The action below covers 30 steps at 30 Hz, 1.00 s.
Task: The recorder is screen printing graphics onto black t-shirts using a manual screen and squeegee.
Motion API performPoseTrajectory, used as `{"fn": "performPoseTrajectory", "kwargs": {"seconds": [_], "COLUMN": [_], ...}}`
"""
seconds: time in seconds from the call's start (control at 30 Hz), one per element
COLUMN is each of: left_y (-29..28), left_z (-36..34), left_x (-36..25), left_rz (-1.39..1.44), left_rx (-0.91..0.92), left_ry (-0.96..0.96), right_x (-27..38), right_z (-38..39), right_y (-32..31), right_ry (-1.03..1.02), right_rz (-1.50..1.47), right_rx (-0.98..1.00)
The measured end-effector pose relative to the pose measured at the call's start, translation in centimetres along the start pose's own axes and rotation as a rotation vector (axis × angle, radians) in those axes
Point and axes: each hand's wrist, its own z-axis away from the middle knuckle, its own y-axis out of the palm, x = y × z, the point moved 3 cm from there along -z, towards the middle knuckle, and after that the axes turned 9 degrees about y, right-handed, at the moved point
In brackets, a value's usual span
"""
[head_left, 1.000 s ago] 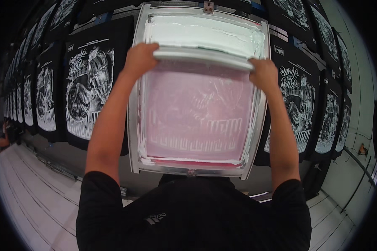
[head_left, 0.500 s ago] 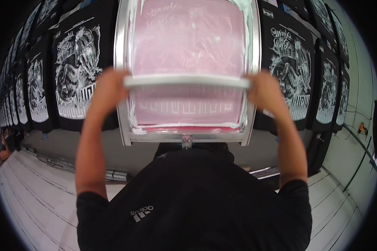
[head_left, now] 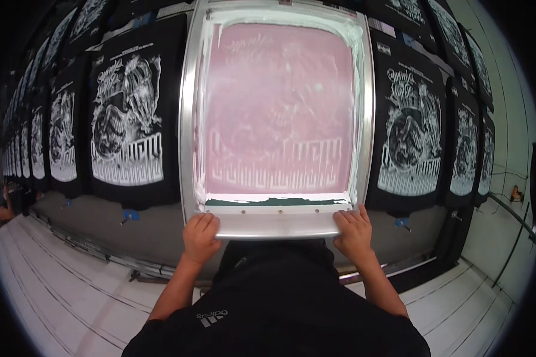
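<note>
While rows of black shirts (head_left: 125, 119) with white prints spread to your left and right, the pale metal frame (head_left: 189, 113) stands in the middle, straight ahead of you, its near end close to your body. Inside it, the pink mesh (head_left: 280, 113) fills most of the opening and shows a faint pattern across its near part. The squeegee (head_left: 277, 225), a wide metal bar, lies at the near end of the frame, its long axis running left to right, across the frame's length; the broad pink area lies on the far side of your grip. Your left hand (head_left: 201, 237) holds the squeegee's left end and your right hand (head_left: 354, 235) its right end, fingers curled over the top, so neither hand is nearer to it; what your thumbs do underneath cannot be told. White ink (head_left: 357, 41) lines the inner edges of the frame, heaped at the far right corner, and a narrow dark green strip (head_left: 274, 203) shows along the squeegee's far edge, just beside a band of white
</note>
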Motion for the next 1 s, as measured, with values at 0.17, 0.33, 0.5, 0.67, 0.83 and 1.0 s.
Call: {"fn": "performPoseTrajectory", "kwargs": {"seconds": [0.17, 0.33, 0.5, 0.67, 0.83, 1.0], "left_y": [1.9, 0.8, -1.2, -2.9, -4.8, -3.5], "left_z": [-13.7, -30.3, -42.0, -42.1, -21.7, -4.6], "left_x": [9.0, 19.0, 22.8, 21.2, 10.1, 1.3], "left_rz": [-0.124, -0.165, -0.229, -0.133, 0.003, 0.063], "left_rx": [-0.053, -0.087, 0.018, 0.097, 0.286, 0.220], "left_ry": [0.077, 0.073, -0.056, -0.022, -0.185, -0.040], "right_x": [-3.2, -4.8, -6.4, -6.9, -1.7, 0.2], "right_z": [-14.2, -31.4, -44.2, -43.1, -19.0, -3.0], "right_y": [-2.7, -8.2, -12.8, -14.5, -11.0, -5.0], "right_ry": [-0.067, -0.013, 0.095, 0.024, 0.156, 0.016], "right_rz": [0.030, 0.155, 0.283, 0.256, 0.069, -0.057], "right_rx": [-0.222, -0.301, -0.114, -0.129, 0.138, 0.125]}}
